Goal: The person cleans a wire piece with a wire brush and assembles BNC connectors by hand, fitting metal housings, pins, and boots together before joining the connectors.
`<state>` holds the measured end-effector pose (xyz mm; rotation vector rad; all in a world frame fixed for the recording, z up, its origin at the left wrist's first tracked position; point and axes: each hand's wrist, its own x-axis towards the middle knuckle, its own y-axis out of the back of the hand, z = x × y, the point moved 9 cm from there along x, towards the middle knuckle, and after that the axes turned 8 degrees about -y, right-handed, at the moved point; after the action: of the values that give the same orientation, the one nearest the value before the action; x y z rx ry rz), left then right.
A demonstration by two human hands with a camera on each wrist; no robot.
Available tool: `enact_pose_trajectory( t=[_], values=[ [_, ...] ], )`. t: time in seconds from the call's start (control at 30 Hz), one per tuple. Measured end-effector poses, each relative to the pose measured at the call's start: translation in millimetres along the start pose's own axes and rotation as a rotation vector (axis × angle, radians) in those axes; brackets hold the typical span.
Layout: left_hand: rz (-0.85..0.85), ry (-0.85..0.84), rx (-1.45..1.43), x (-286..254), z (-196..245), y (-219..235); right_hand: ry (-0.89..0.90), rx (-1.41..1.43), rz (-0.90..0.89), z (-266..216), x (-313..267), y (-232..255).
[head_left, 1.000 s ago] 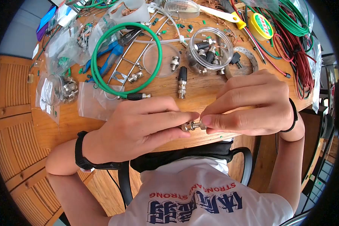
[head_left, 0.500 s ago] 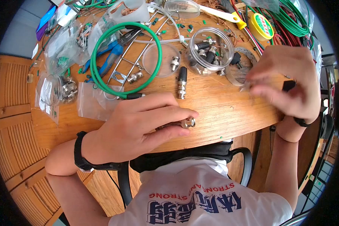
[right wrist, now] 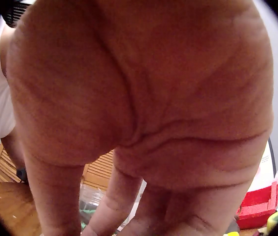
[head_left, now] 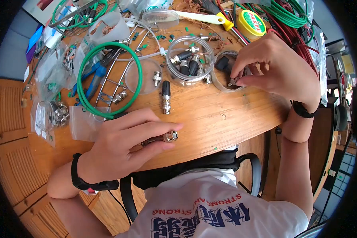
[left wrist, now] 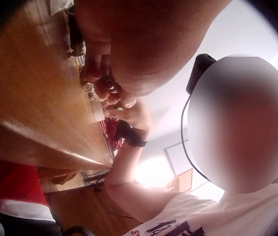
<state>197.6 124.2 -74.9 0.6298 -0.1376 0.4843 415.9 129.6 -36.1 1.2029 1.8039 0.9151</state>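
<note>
**Reader:** What is held nearest, and what threatens it?

**Holder:** Lower left of centre, my left grip point(head_left: 125, 144) pinches a metal connector point(head_left: 171, 136) between thumb and fingers; uneven pressure could roll it onto the desk point(head_left: 202, 119).

**Reader:** And farther?

**Holder:** Upper right of centre, my right grip point(head_left: 279, 69) closes round a small metal piece point(head_left: 233, 82) over the tape ring point(head_left: 219, 84); how firmly, I cannot tell. Snagging the ring could dislodge the piece; a sideways brush could tip the clear jar point(head_left: 190, 82), upper centre.
</note>
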Motion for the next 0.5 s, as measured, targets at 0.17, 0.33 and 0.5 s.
enact_pose_trajectory(
  t=[0.17,0.33,0.5],
  values=[
    [0.019,-0.008,0.011,-0.3,0.5,0.0,0.044,-0.019,0.03,4.0,0.0,1.4],
    [0.013,0.026,-0.003,0.9,2.5,1.9,0.006,-0.034,0.005,4.7,-0.1,2.5],
    [0.007,0.029,0.003,2.4,3.6,2.2,0.005,-0.011,0.195,6.6,2.5,26.0]
  ],
)
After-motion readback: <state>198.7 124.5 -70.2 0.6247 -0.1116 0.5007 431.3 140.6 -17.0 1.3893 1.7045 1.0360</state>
